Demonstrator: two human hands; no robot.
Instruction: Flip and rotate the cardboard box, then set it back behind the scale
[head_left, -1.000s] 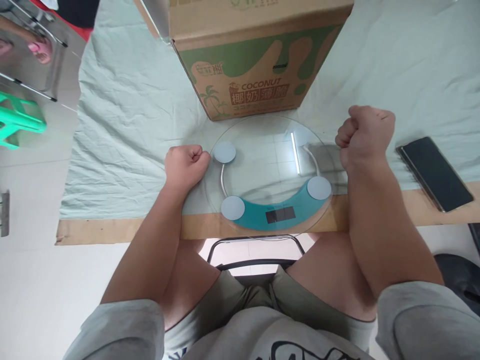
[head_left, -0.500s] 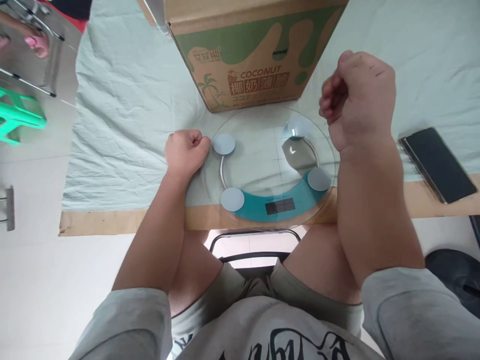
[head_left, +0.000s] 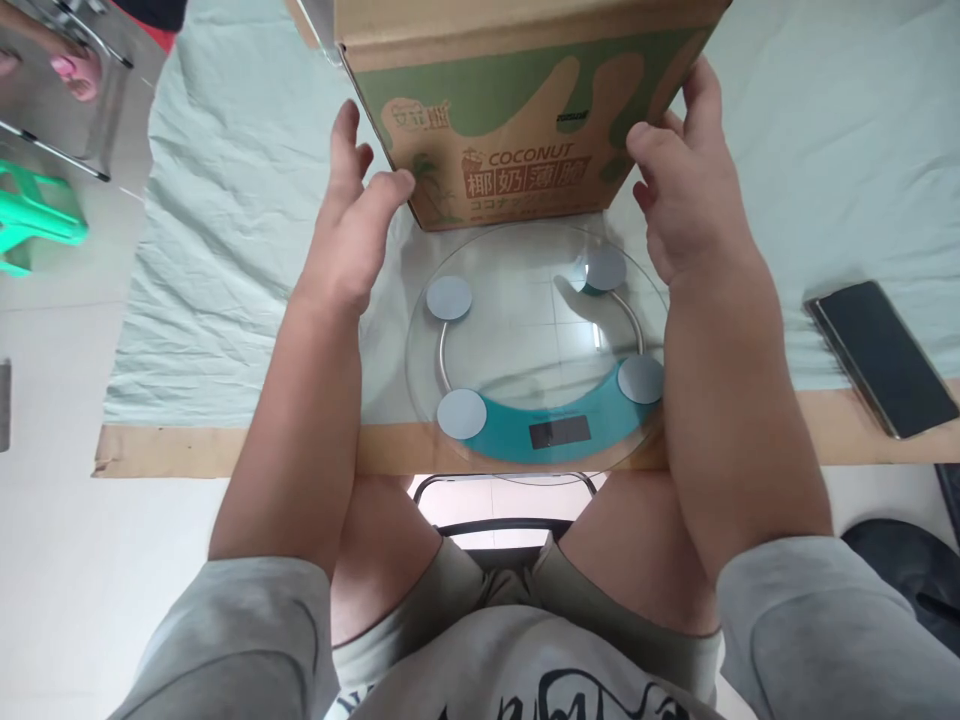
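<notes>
A brown cardboard box (head_left: 517, 130) with green print and the word COCONUT stands just behind a round glass bathroom scale (head_left: 510, 345). My left hand (head_left: 349, 220) is at the box's left side, fingers apart, the thumb tip by the lower left edge. On the opposite side, my right hand (head_left: 694, 185) is open, its thumb over the front face near the right edge and its fingers along the side. Whether either hand presses on the box I cannot tell. The scale has round silver pads, a teal front band and a dark display, and lies between my forearms.
A phone (head_left: 885, 355) lies on the right of the cloth-covered table (head_left: 225, 300), near its wooden front edge. Beyond the left side are a green stool (head_left: 37, 215) and a metal-framed chair with another person's foot (head_left: 79, 75).
Both hands have opened from fists. My left moved forward from beside the scale to the box's left side; my right moved forward to its right side. The view shifted slightly.
</notes>
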